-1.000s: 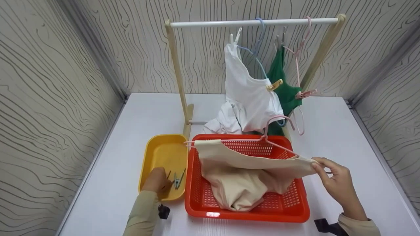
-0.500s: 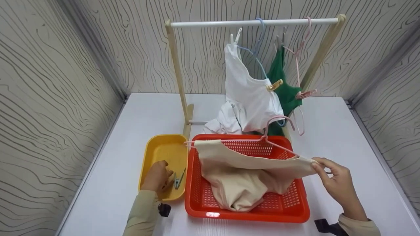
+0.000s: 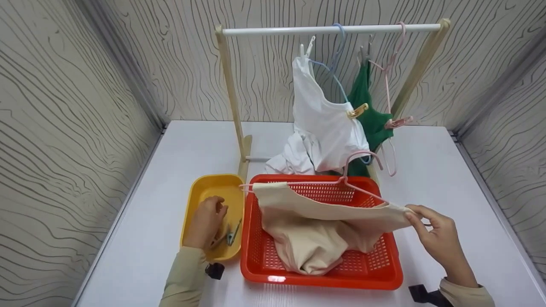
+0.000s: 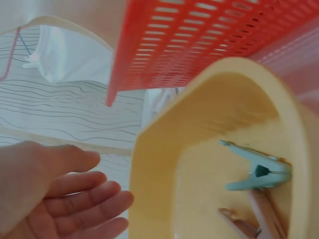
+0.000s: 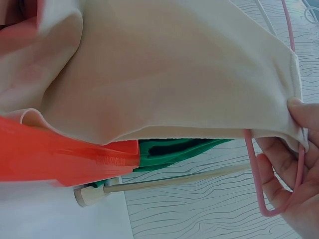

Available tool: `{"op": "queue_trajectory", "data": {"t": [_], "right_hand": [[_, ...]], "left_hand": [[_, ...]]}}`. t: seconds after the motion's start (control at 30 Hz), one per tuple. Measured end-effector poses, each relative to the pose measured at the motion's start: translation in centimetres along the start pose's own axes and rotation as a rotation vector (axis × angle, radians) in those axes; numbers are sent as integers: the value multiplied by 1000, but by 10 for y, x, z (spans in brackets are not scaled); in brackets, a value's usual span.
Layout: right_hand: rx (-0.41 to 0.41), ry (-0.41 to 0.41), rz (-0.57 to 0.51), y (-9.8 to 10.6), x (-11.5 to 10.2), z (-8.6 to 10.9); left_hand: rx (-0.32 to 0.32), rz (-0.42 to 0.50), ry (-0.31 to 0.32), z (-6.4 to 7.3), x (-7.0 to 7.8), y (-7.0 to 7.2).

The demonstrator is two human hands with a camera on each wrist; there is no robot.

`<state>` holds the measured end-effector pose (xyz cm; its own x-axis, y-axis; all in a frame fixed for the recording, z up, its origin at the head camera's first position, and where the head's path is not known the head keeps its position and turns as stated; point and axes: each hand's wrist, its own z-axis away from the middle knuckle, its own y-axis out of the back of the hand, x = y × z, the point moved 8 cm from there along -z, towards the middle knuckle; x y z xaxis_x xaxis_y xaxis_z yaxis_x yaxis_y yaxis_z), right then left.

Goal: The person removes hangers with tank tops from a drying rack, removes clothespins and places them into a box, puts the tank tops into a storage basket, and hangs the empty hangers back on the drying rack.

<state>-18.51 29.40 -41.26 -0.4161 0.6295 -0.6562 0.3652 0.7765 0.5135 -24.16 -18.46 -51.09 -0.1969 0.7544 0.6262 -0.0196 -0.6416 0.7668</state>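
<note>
My right hand (image 3: 441, 238) pinches a beige sleeveless top (image 3: 320, 217) at its right shoulder, together with the end of the pink hanger (image 3: 364, 189) inside it. In the right wrist view the hanger's looped end (image 5: 255, 174) pokes out below the cloth, beside my fingers. The top drapes down into a red basket (image 3: 322, 281). My left hand (image 3: 207, 224) is over a yellow tray (image 3: 215, 181), fingers loosely bent and holding nothing. Beneath it lie a grey-green clothespin (image 4: 261, 172) and a brownish-pink clothespin (image 4: 266, 214).
Behind the basket stands a rack with a white rail (image 3: 277, 30). On it hang a white top (image 3: 322, 115) on a blue hanger and a green top (image 3: 375, 128) on a pink hanger, both clipped with clothespins. Patterned walls enclose the white table (image 3: 140, 213).
My left hand has shifted forward in the tray, away from the brownish-pink clothespin at its fingertips, and its fingers have loosened. My right hand and the beige top stay in place.
</note>
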Motion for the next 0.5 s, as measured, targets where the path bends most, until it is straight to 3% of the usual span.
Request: {"op": "queue_trajectory", "data": {"t": [0.27,0.5], "right_hand": [[-7,-27,8,0,1,0],[-11,-36,16,0,1,0]], "left_hand": [[129,20,-185,7,29,18],[201,22,-290,14,47,29]]}}
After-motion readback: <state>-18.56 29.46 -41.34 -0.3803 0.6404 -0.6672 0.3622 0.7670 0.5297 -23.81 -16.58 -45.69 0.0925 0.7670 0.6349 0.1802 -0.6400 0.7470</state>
